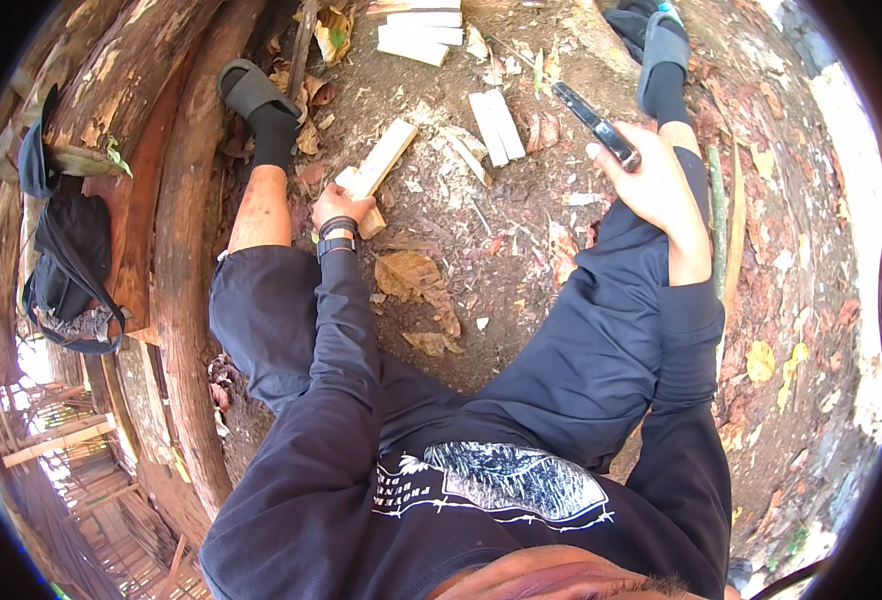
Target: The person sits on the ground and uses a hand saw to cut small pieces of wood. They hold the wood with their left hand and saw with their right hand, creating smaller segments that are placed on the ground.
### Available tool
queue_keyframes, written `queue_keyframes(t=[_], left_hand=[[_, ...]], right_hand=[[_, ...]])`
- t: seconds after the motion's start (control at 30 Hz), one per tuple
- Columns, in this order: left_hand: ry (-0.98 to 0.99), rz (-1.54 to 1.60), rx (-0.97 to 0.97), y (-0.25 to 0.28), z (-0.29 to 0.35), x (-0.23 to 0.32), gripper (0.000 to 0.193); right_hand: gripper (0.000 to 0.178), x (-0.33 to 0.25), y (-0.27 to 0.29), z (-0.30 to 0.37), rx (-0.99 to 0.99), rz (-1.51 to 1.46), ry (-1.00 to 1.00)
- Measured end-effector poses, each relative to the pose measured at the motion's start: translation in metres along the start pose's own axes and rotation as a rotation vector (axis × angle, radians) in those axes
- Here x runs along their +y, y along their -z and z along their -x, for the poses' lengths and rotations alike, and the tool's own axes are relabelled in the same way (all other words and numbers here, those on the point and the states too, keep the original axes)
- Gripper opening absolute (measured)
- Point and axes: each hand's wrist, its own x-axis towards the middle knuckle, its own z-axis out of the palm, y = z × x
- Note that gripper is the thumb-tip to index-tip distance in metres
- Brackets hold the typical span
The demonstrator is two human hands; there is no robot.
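Observation:
My left hand (343, 208) is closed round the lower end of a pale split wood stick (386, 158), which slants up and away from me near the ground. Just below the fingers, the end of another wood piece (372, 223) shows; whether the two are joined is hidden. My right hand (653, 185) is raised over my right knee, its fingers wrapped round a dark, narrow, blade-like tool (591, 118). The tool points away and to the left, with worn light marks along it; its exact kind cannot be made out. Tool and stick are well apart.
Two pale split sticks (498, 128) lie ahead, with wood chips (466, 155) beside them. A stack of split wood (419, 35) sits farther off. Logs (186, 250) and a black bag (69, 260) are on my left. Dry leaves (419, 285) litter the dirt between my legs.

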Motion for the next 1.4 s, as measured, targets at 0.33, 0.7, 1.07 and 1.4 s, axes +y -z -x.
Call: queue_keyframes(t=[0.33, 0.7, 1.07, 1.4], left_hand=[[-0.315, 0.341, 0.181, -0.019, -0.029, 0.038, 0.064], [-0.684, 0.412, 0.301, -0.025, -0.005, 0.093, 0.070], [-1.015, 0.194, 0.295, -0.030, 0.016, 0.125, 0.071], [-0.943, 0.248, 0.213, -0.042, -0.007, 0.110, 0.060]], right_hand=[[0.029, -0.003, -0.001, -0.001, -0.020, 0.013, 0.007], [0.026, 0.001, 0.008, 0.002, -0.042, 0.000, -0.024], [0.024, -0.016, 0.009, 0.003, 0.113, -0.020, 0.044], [0.019, -0.017, 0.012, 0.014, 0.131, -0.073, -0.049]])
